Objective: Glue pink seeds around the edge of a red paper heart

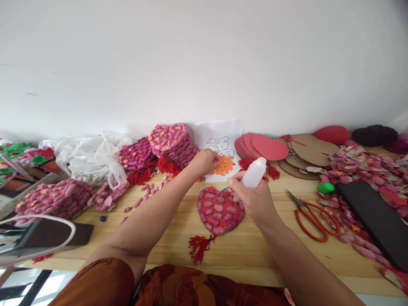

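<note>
My right hand [259, 203] is wrapped around a white squeeze bottle [255, 174], held tilted with its broad end up. Below it on the table lies a red heart-shaped piece [219, 214] covered with pink-painted peanut shells, a red star at its top and a red tassel [199, 248] at its lower point. My left hand [205, 163] is at the left edge of a pile of small orange stars [225, 165], its fingers bent together. Whatever they pinch is hidden. The stars rest on a white paper sheet [199, 132] with an outlined character.
Stacks of shell-covered pieces [168, 140] and a plastic bag [92, 155] stand at the left. To the right are red discs [269, 146], cardboard discs [310, 149], red-handled scissors [314, 219], a black phone [376, 221] and heaped pink shells [363, 165]. A wall rises behind.
</note>
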A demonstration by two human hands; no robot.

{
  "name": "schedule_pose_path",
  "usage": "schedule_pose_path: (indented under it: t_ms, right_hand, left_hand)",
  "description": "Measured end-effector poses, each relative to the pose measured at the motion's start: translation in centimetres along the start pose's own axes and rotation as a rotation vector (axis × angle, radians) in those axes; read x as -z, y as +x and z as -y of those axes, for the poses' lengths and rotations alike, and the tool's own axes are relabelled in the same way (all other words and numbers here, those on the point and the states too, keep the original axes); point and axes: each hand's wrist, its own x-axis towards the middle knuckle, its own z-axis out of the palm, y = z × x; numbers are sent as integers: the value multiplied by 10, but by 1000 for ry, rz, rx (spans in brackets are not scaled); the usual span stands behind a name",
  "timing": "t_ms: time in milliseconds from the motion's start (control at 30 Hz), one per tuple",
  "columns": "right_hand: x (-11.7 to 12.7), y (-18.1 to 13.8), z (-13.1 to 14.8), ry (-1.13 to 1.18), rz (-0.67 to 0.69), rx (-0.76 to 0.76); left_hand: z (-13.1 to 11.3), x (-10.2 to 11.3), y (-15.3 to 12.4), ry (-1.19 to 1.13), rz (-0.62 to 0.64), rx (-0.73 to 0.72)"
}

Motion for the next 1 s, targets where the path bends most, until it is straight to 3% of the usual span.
schedule_pose_path:
  t_ms: [1000]
  right_hand:
    - [-1, 0, 4, 21, -15, 6]
  left_hand:
    - [7, 5, -3, -505, -141, 230]
